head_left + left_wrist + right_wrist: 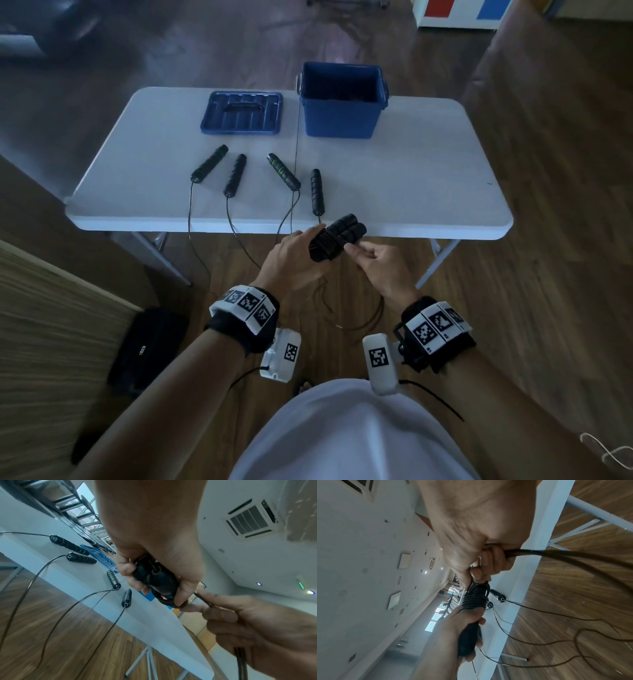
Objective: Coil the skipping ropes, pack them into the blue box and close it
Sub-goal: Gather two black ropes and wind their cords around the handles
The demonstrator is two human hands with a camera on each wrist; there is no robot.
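Observation:
My left hand [294,253] grips a pair of black rope handles [337,238] held together, with cord wound round them, just in front of the table's near edge. My right hand [373,260] pinches the loose cord [539,553] next to the bundle [154,580]; the rest of that cord hangs in loops to the floor. Several more black handles [236,174] lie on the white table [411,178], their cords dropping over the front edge. The blue box [342,102] stands open at the back, its blue lid [243,112] lying to its left.
A black bag [147,346] lies on the wooden floor at the left, beside a wooden surface. The table's folding legs [435,260] stand under its front edge. Loose cords [356,318] trail over the floor between me and the table.

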